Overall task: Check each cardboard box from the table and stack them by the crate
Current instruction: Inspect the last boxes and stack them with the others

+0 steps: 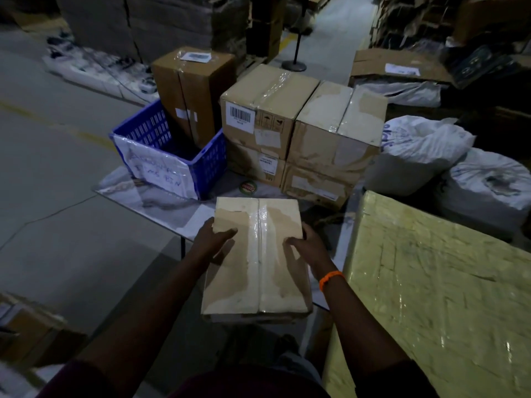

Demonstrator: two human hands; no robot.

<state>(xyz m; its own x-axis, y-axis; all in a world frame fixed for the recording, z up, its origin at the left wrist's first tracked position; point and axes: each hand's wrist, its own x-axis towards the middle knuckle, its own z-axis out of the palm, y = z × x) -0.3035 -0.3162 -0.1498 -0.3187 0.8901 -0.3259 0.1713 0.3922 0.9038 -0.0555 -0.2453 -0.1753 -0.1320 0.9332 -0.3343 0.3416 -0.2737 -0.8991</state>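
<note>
Holding the cardboard box [255,259] by its sides, left hand [214,238] and right hand [309,247] both clamp it; blue crate [211,165] stands at eleven o'clock.

Crate sign: handwritten paper sign [161,172] on my blue crate [211,165]; I read only "BIN" at the end.
Barcode label: barcode label [240,116], white, on the top stacked box [267,93]; digits too small for me.
Sack print: blue letters on the white sack [422,147], cut off.

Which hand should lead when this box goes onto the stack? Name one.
Right, probably: left hand and right hand both grip the box, but the stack lies on the right hand's side.
</note>
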